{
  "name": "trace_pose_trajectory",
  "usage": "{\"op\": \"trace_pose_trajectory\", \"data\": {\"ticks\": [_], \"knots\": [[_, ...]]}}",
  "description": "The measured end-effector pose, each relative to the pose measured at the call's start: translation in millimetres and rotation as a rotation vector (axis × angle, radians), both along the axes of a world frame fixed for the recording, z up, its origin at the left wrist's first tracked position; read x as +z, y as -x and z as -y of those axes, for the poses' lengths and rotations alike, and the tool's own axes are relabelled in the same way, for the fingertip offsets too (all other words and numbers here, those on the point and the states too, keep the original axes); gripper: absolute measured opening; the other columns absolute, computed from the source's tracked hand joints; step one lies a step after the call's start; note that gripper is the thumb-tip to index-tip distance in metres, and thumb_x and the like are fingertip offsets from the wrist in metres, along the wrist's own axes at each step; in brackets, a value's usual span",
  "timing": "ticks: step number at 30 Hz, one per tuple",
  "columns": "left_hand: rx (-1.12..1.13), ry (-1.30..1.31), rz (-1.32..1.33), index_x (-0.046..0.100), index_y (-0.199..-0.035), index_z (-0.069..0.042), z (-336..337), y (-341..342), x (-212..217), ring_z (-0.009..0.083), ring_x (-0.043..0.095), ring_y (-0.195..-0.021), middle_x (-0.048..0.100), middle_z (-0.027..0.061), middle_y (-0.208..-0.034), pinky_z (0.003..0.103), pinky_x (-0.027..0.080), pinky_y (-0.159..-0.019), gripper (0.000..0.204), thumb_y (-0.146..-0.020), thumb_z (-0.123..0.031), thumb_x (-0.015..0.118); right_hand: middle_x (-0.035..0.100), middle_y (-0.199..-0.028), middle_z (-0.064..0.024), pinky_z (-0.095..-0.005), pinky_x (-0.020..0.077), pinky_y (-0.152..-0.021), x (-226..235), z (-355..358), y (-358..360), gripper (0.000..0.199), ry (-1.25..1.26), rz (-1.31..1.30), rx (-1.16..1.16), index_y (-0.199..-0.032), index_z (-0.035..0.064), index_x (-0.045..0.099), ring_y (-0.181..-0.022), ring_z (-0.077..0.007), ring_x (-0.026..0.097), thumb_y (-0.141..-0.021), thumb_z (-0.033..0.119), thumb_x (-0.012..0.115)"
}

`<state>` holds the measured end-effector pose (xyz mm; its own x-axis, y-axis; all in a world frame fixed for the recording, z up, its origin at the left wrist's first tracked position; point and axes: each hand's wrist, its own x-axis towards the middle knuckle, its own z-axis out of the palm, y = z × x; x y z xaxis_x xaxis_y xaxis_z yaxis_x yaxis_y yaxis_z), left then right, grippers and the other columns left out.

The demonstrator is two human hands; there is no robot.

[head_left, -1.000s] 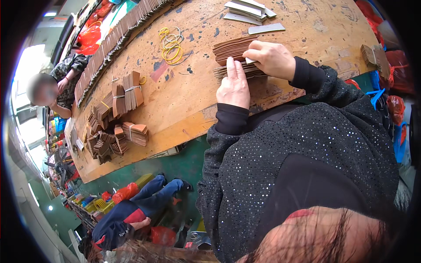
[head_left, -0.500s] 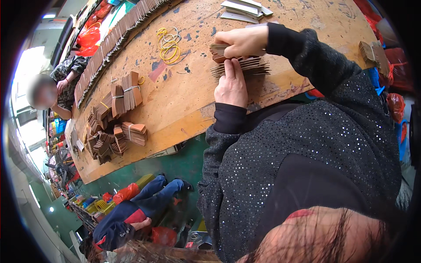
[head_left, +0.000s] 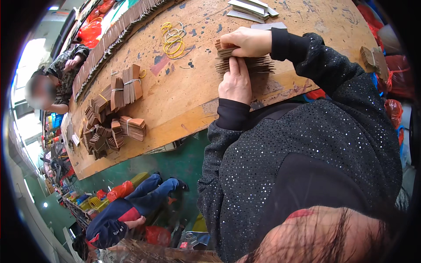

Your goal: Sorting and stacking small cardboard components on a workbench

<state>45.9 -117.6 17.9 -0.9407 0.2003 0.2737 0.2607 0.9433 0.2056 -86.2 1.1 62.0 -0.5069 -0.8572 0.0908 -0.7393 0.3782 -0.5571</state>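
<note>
In front of me on the wooden table (head_left: pixel 175 101) stands a stack of thin brown cardboard pieces (head_left: pixel 263 65), their edges fanned unevenly. My left hand (head_left: pixel 235 85) holds it from the near side, two fingers stretched side by side over the pieces and the others folded; its thumb is hidden. From the right, my right hand (head_left: pixel 250 41) is closed around a bunch of the same cardboard pieces (head_left: pixel 222 50) at the stack's far end. The fingertips of both hands almost meet.
Yellow and white rubber bands (head_left: pixel 173 41) lie left of my hands. Banded brown bundles (head_left: pixel 125 91) sit farther left, and a long cardboard row (head_left: pixel 118 39) lines the far edge. Pale cards (head_left: pixel 250 9) lie beyond my right hand. Two people (head_left: pixel 63 79) (head_left: pixel 118 215) are at left.
The right hand has rolled over the far bunch of cardboard, and its orange-brown faces have turned out of sight. The left hand stays on the stack. The whole view has shifted slightly.
</note>
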Motion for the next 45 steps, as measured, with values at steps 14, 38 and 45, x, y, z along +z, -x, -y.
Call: {"op": "trace_pose_trajectory", "data": {"ticks": [14,38,45], "knots": [[0.046,0.013,-0.011,0.043,-0.127,-0.001,1.2,-1.1,-0.4,0.0244,0.062,-0.075,0.047,0.0127,-0.122,0.033,0.054,-0.061,0.055,-0.073,-0.001,0.054,0.063,-0.079,-0.0174,-0.0432,0.0481,-0.064,-5.5,1.7,-7.0,0.022,0.024,-0.103,-0.118,-0.095,0.0046,0.054,-0.077,-0.0368,0.063,-0.075,0.007,0.063],[-0.05,0.089,0.23,0.039,-0.132,0.001,10.3,16.9,18.7,0.0272,0.065,-0.082,0.038,0.0192,-0.139,0.035,0.054,-0.07,0.059,-0.076,-0.007,0.057,0.061,-0.08,-0.0123,-0.0314,0.0481,-0.065,-2.0,-78.6,-5.3,0.026,0.094,-0.019,-0.404,-0.097,0.0005,0.054,-0.072,-0.0204,0.059,-0.083,0.019,0.065],[-0.058,0.131,0.096,0.038,-0.133,0.003,9.4,7.3,5.2,0.0268,0.064,-0.081,0.035,0.0182,-0.142,0.034,0.053,-0.067,0.063,-0.072,-0.003,0.055,0.062,-0.079,-0.0167,-0.0389,0.0483,-0.065,7.0,-30.9,0.1,0.019,0.258,-0.079,-0.24,-0.088,0.0024,0.056,-0.074,-0.0342,0.062,-0.079,0.017,0.064]]}}
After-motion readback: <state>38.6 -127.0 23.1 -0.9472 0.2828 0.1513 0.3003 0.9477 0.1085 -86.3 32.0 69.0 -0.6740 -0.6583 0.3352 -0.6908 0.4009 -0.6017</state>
